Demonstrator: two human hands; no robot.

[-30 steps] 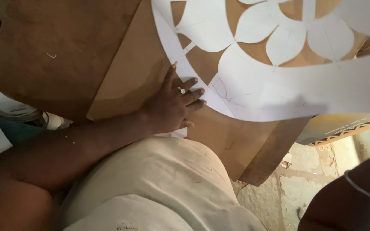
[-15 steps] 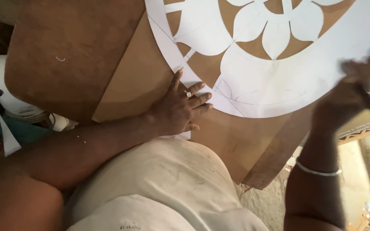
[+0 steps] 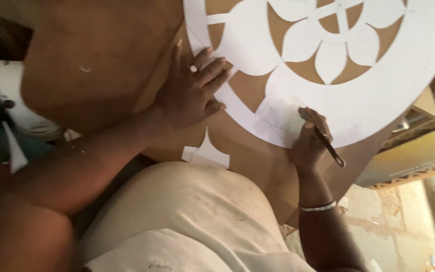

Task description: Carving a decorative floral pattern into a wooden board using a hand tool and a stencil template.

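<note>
A large round white paper stencil (image 3: 378,95) with a cut-out flower pattern lies on a brown board (image 3: 96,65). My left hand (image 3: 192,93) rests flat on the stencil's left rim, fingers spread, a ring on one finger. My right hand (image 3: 309,141) grips a thin dark cutting tool (image 3: 328,146), its tip touching the lower rim of the stencil. A silver bangle (image 3: 318,206) sits on my right wrist.
A cut white paper scrap (image 3: 207,153) lies on the board near my knee. My knee in light cloth (image 3: 192,211) fills the lower middle. A white object (image 3: 13,100) sits at the left. A yellow-brown box (image 3: 419,156) stands at the right over a stone floor (image 3: 399,231).
My right hand has come in from the right edge and set the cutting tool on the stencil's lower rim. My left hand has shifted up along the left rim.
</note>
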